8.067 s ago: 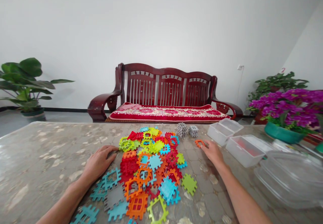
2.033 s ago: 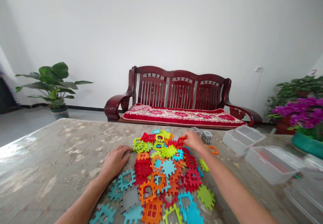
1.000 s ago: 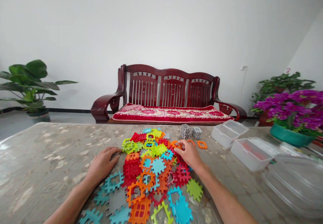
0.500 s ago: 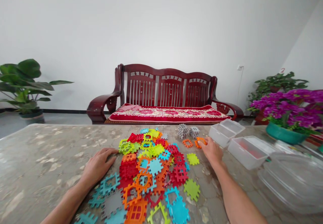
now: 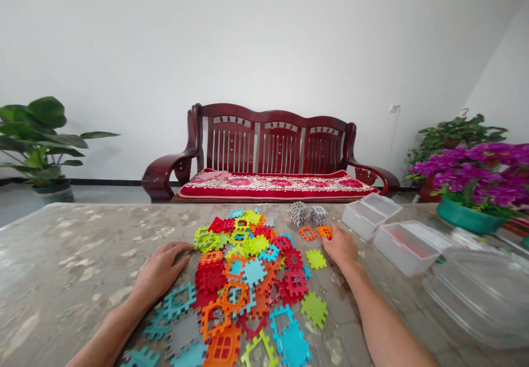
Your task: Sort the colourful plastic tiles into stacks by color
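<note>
My left hand (image 5: 165,265) lies flat on the table, fingers apart, left of a heaped pile of notched plastic tiles (image 5: 253,272) in red, orange, lime, blue and grey. Its fingertips are close to the lime tiles (image 5: 205,238). On the far right side, my right hand (image 5: 345,248) rests with its fingertips at an orange window tile (image 5: 325,231); part of its fingers is hidden behind the hand, and no grip on the tile shows. An orange frame tile (image 5: 307,233) lies just left of that one. Nearer me sits a single lime tile (image 5: 316,259).
Two grey clusters of pieces (image 5: 299,214) stand behind the orange tiles. To the right are clear plastic boxes (image 5: 407,248) and stacked clear lids (image 5: 481,295). A teal pot of purple flowers (image 5: 469,214) is farther right. A wooden bench (image 5: 273,119) stands beyond the table.
My right hand has drawn slightly back toward me and left, uncovering more of the orange window tile, which now lies beside the orange frame tile. My left hand has stayed still.
</note>
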